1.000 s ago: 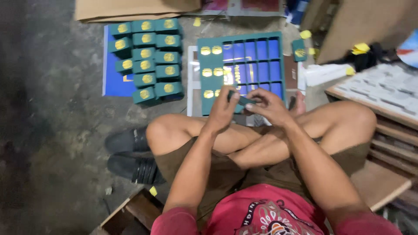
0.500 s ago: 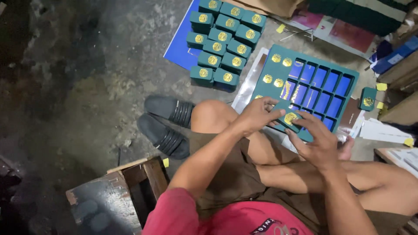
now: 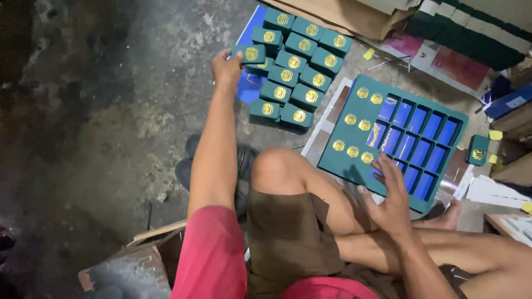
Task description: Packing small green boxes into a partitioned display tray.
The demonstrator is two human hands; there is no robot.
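Head view looks down on a person seated cross-legged on a rough, stained concrete floor (image 3: 83, 111). Left hand (image 3: 227, 66) stretches out and pinches a small green box (image 3: 249, 53) with a round gold emblem on its matte lid, holding it at the left edge of a stack of matching boxes (image 3: 296, 61). These squarish boxes sit in tidy rows on a blue sheet (image 3: 249, 83), their gold emblems catching the light.

Right hand (image 3: 390, 199) is empty, fingers spread loosely, hovering over the near edge of a flat green tray (image 3: 346, 149). This tray is a rectangular grid: its left columns are filled with green gold-marked pieces, its right columns are bare, glossy blue slots. One lone green box (image 3: 477, 149) rests just right of the tray. Brown cardboard (image 3: 327, 16) lies behind the stack, and dark sandals (image 3: 188, 166) lie beside the knee.
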